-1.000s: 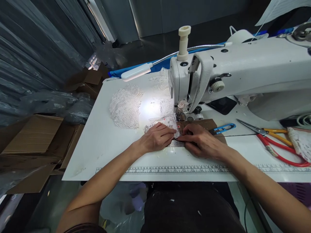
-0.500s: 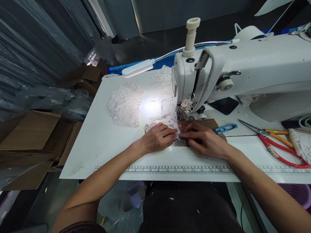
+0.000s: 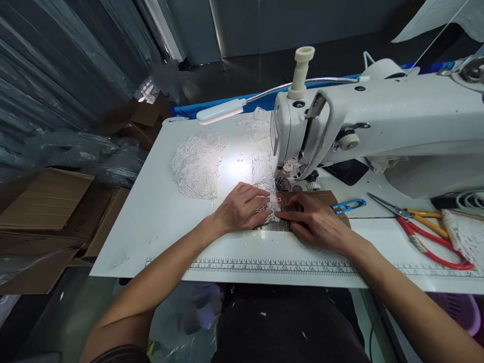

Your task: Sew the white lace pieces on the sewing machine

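Note:
A piece of white lace (image 3: 273, 202) lies at the sewing machine's needle area, over a brown plate (image 3: 328, 197) on the machine bed. My left hand (image 3: 242, 207) rests on the left part of the lace, its bent fingers and thumb gripping the fabric against the bed. From the right, my right hand (image 3: 315, 220) holds the lace edge, the index fingertip on it and the other fingers curled. A small red mark shows on the lace near the presser foot. Parts of the fabric are hidden under my fingers. The white sewing machine (image 3: 397, 113) stands just beyond both hands.
A heap of white lace (image 3: 198, 166) lies on the left of the table (image 3: 139, 227). Blue thread snips (image 3: 350, 205) and red-and-orange-handled scissors (image 3: 423, 219) lie to the right. A lamp (image 3: 221, 111) lights the work. A ruler strip (image 3: 260, 267) runs along the front edge.
The view has shifted slightly. My left hand has slid a little left, and its fingers have spread further from my right hand, showing more lace between them.

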Motion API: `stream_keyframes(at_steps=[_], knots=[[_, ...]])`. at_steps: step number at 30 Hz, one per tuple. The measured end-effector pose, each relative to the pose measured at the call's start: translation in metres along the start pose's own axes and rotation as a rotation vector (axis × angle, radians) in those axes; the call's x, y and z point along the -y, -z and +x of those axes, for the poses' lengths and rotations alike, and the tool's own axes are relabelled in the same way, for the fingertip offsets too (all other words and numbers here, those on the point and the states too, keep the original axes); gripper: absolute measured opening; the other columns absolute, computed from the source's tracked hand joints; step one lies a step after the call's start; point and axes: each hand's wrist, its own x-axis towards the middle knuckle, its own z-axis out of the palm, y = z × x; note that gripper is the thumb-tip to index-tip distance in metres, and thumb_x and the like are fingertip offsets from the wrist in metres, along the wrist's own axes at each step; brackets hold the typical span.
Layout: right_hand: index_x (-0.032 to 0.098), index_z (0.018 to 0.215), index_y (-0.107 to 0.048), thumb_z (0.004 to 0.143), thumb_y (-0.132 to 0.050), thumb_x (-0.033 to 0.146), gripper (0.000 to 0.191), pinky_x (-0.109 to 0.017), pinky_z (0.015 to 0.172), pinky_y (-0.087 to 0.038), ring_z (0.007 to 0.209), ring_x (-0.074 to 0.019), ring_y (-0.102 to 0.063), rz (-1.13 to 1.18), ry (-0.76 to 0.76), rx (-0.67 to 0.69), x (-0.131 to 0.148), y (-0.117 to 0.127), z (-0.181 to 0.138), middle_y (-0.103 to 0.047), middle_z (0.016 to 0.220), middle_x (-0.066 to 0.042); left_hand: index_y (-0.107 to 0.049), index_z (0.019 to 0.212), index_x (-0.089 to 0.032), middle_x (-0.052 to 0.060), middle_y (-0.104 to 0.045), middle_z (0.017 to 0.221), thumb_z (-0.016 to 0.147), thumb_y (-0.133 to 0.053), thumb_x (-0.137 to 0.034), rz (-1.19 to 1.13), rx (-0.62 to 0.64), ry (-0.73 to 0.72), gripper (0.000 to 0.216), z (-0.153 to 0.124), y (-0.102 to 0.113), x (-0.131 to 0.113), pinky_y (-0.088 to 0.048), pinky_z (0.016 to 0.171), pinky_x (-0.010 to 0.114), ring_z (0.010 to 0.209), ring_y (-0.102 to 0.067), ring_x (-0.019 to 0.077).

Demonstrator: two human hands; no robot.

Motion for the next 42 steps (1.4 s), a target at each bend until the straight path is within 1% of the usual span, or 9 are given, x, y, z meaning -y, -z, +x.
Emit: stream_keyframes(at_steps=[2,5,8,16,22,26,33,37,42], knots=[[0.03,0.113,-0.069,0.087,-0.052,0.02,0.034,-0.043,0.084,-0.05,0.097,-0.0238,-0.057,-0.007,-0.002,-0.008,0.0,0.0,0.0,-0.055,0.108,-0.011,-0.06,0.106,-0.014,0.01,-0.066,0.108,0.094,-0.052,-0.037,-0.018,0.02,0.034,0.027,0.0,0.0,0.004,-0.048,0.076,0.035,0.092,-0.062,0.0196],[0.03,0.112,-0.07,0.087,-0.052,0.02,0.032,-0.042,0.083,-0.051,0.096,-0.0234,-0.057,-0.013,0.002,-0.023,0.0,0.0,0.0,-0.056,0.107,-0.011,-0.056,0.115,-0.014,0.012,-0.063,0.113,0.096,-0.047,-0.041,0.017,0.142,0.027,0.034,-0.002,0.0,0.006,-0.045,0.075,0.037,0.092,-0.06,0.0208],[0.03,0.111,-0.07,0.087,-0.053,0.02,0.032,-0.04,0.083,-0.051,0.096,-0.023,-0.058,-0.015,0.009,-0.032,0.001,-0.001,0.0,-0.057,0.107,-0.01,-0.057,0.114,-0.014,0.012,-0.062,0.116,0.097,-0.046,-0.041,0.084,0.2,0.012,0.033,-0.003,0.0,0.004,-0.043,0.077,0.038,0.09,-0.058,0.0211],[0.03,0.109,-0.072,0.087,-0.051,0.017,0.032,-0.042,0.083,-0.051,0.096,-0.0237,-0.058,-0.008,-0.018,-0.031,0.005,0.002,0.002,-0.057,0.106,-0.01,-0.058,0.11,-0.013,0.012,-0.061,0.123,0.095,-0.05,-0.034,0.167,0.199,-0.047,0.027,-0.003,0.0,0.002,-0.042,0.077,0.037,0.089,-0.055,0.0207],[0.028,0.109,-0.072,0.088,-0.051,0.018,0.031,-0.04,0.08,-0.052,0.095,-0.0228,-0.059,-0.012,0.015,-0.042,0.004,0.004,0.002,-0.058,0.104,-0.011,-0.059,0.112,-0.013,0.012,-0.061,0.123,0.095,-0.05,-0.034,0.178,0.204,-0.056,0.028,-0.004,0.001,0.001,-0.042,0.077,0.039,0.088,-0.054,0.0214],[0.028,0.109,-0.072,0.087,-0.05,0.017,0.032,-0.039,0.082,-0.052,0.096,-0.0223,-0.058,0.006,0.011,-0.056,0.005,0.003,0.002,-0.058,0.105,-0.01,-0.059,0.114,-0.015,0.011,-0.06,0.127,0.096,-0.049,-0.037,0.149,0.206,-0.019,0.03,-0.003,0.002,-0.001,-0.041,0.078,0.04,0.09,-0.054,0.0223],[0.028,0.113,-0.07,0.086,-0.051,0.017,0.034,-0.043,0.086,-0.05,0.1,-0.0242,-0.056,0.023,-0.012,-0.05,0.006,0.002,0.002,-0.057,0.107,-0.011,-0.059,0.117,-0.014,0.011,-0.062,0.124,0.098,-0.043,-0.035,0.106,0.172,0.122,0.032,0.001,-0.001,-0.012,-0.039,0.078,0.04,0.095,-0.055,0.0239],[0.029,0.112,-0.07,0.087,-0.051,0.016,0.034,-0.044,0.085,-0.049,0.099,-0.0246,-0.055,0.003,-0.024,-0.034,0.006,0.002,0.002,-0.057,0.105,-0.011,-0.059,0.115,-0.013,0.012,-0.059,0.127,0.097,-0.046,-0.038,0.202,0.186,0.072,0.034,0.003,-0.005,-0.013,-0.038,0.076,0.041,0.091,-0.053,0.0245],[0.029,0.116,-0.068,0.088,-0.052,0.018,0.035,-0.042,0.084,-0.05,0.096,-0.0239,-0.056,-0.017,-0.054,-0.021,0.003,0.0,0.003,-0.057,0.108,-0.011,-0.059,0.114,-0.012,0.013,-0.058,0.128,0.096,-0.046,-0.036,0.248,0.247,-0.004,0.033,0.01,-0.005,-0.002,-0.038,0.076,0.04,0.087,-0.053,0.0232]])
